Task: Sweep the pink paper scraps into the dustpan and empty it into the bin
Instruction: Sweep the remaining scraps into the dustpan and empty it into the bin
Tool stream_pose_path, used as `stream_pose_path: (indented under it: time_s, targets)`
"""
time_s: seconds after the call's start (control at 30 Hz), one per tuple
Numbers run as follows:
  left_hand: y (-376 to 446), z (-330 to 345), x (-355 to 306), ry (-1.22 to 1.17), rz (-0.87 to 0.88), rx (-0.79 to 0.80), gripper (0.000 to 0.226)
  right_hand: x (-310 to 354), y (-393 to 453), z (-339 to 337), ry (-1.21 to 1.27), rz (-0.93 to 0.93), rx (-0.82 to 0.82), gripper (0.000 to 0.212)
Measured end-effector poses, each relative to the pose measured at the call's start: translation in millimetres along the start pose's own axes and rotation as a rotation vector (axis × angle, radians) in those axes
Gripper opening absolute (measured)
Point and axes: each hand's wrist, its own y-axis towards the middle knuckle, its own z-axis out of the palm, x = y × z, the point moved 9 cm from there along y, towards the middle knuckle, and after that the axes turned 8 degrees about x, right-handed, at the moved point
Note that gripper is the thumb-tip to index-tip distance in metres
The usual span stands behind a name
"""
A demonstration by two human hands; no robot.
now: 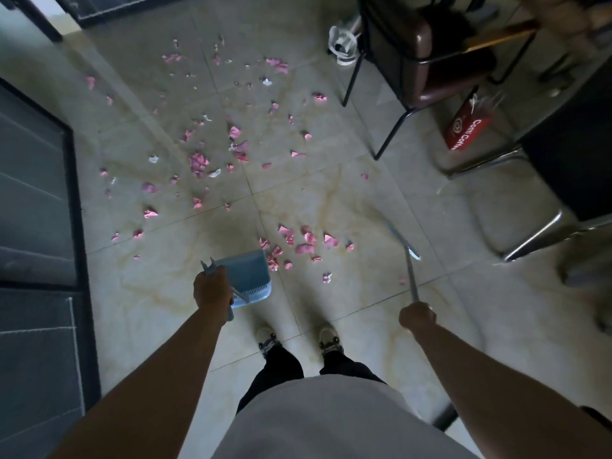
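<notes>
Head view, catalogued near to far. Left hand [213, 289]: clamped on the dustpan handle. Dustpan [250, 276]: blue, held at the floor, mouth turned toward the nearest scraps. Right hand [417, 318]: closed round the broom handle. Broom [411, 260]: head blurred, its contact with the floor not determinable. Scraps [304, 241]: one cluster just beyond the dustpan mouth, none seen inside it; the larger scatter lies farther out across the tiles. Chair [420, 58]: at the far right. Bin: not identified with certainty. Step judged: sweeping barely begun. Next required: the near cluster drawn leftward into the pan.
</notes>
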Motion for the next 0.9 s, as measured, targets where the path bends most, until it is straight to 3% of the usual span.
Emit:
stream_pose_path:
  time_s: [0.1,0.23,0.37,0.53,0.67,0.9]
  targets:
    - [2,12,-11,0.006,0.016,0.048,0.044,-18,9,11,0.053,0.059,0.085,0.046]
    - [10,11,-26,0.154,0.136,0.054,0.05,-23,3,32,0.123,0.006,0.284,0.045]
    - [13,3,-21,0.078,0.136,0.058,0.048,-8,-15,43,0.194,-0.019,0.369,0.042]
    - [14,-10,-15,-0.013,0.133,0.112,0.035,37,-30,52,0.298,-0.048,0.354,0.04]
    - [17,-23,2,-0.114,0.098,0.181,0.016,77,-41,55,0.327,-0.047,0.362,0.018]
    - [17,-49,34,-0.165,0.102,0.245,0.017,157,-73,84,0.34,-0.094,0.385,0.025]
